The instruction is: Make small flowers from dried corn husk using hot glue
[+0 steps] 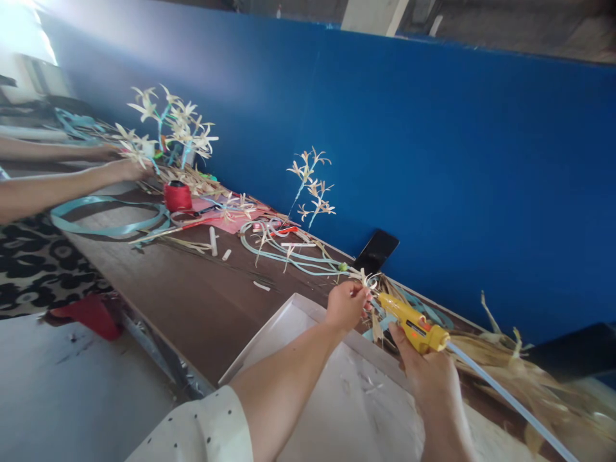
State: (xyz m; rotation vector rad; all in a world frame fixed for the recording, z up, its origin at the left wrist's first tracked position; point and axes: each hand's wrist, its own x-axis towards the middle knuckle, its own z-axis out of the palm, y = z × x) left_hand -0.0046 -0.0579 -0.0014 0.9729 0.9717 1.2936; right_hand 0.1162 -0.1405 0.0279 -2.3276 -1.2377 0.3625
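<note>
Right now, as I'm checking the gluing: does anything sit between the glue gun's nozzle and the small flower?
Nothing visible does. The right hand aims the glue gun straight at the flower pinched in the left hand. The nozzle and the flower nearly meet.

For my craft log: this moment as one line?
left hand: pinching straw flower | right hand: gripping yellow glue gun, nozzle at flower | below: white board | far left: co-worker's hands at flower bunch
</note>
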